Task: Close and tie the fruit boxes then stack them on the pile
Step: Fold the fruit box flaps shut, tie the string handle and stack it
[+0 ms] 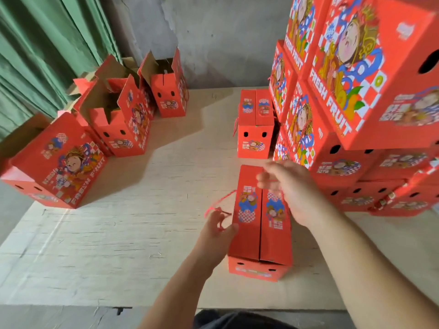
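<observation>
1. Standing upright on the pale table, close to the near edge: 1 red fruit box, both top flaps folded shut and meeting along a centre seam.
2. Pinching a thin red string just beside the box's left edge: left hand, fingers curled, thumb lying against the box's side.
3. Hovering over the far right corner of the same box: right hand, blurred, fingers bent and close together around another stretch of red string; exact pinch hard to tell.
4. Further back on the table, well apart from the hands: a second closed box with a red cord hanging at its left side.
5. Filling the right side: a tall pile of closed red boxes marked FRESH FRUIT.
6. Along the left: several open boxes with flaps standing up, plus 1 box tilted nearest the camera.
7. Behind them: a green curtain and a grey wall.
</observation>
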The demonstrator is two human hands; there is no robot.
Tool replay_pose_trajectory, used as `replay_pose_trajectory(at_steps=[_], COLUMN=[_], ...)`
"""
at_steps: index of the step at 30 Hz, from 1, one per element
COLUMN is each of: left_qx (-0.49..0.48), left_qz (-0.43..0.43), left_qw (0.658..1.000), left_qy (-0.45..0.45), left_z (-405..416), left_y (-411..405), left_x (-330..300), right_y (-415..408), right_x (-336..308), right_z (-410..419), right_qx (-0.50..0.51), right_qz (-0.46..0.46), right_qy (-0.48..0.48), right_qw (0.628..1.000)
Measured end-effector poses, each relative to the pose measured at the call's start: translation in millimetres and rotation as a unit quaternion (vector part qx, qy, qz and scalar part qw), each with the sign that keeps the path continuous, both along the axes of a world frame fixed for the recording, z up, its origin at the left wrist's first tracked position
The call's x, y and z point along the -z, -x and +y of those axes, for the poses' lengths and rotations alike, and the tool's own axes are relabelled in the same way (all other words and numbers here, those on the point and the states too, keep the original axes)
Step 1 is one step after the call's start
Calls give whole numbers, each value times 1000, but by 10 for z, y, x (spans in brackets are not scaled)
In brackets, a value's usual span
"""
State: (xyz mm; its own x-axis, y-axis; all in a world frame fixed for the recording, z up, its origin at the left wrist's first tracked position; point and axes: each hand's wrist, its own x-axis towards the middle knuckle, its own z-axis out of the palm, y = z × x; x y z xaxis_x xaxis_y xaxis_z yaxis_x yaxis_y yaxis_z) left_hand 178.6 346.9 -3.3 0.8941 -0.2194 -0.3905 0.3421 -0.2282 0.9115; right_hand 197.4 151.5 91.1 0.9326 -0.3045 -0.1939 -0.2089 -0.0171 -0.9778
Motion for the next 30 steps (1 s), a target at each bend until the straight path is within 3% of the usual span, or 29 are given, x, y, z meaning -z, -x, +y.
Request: replay_pose_trajectory(at_steps=[4,8,11,16,20,22,26,30], left_qx=[48,87,105,88,85,88,92,73], left_qz=[53,78,66,15,-29,-80,-165,-235], left_qw=[997,993,989,986,985,982,967,951], left_qy=[-23,23,78,139,149,146,172,185], left_z=[-3,-41,-65,-14,46,81,-1,-360], left_y=[90,181,195,55,-253,-518,-1203,-2195], left_x=[214,328,382,224,-244,-553,-1235,-1730], right_y=[299,831,1026,866,605,404,-282,-1288], right_x=[401,989,1191,956,573,307,-364,-848], right_z=[-349,-110,182,236,265,273,155,-179], right_qx=[2,-27,19,-12,-18,-13,-17,26], right_qz=[63,217,172,103,68,2,-159,-198], right_qy=[118,114,4,38,69,67,98,115], right_qw=[991,969,985,994,995,998,982,973])
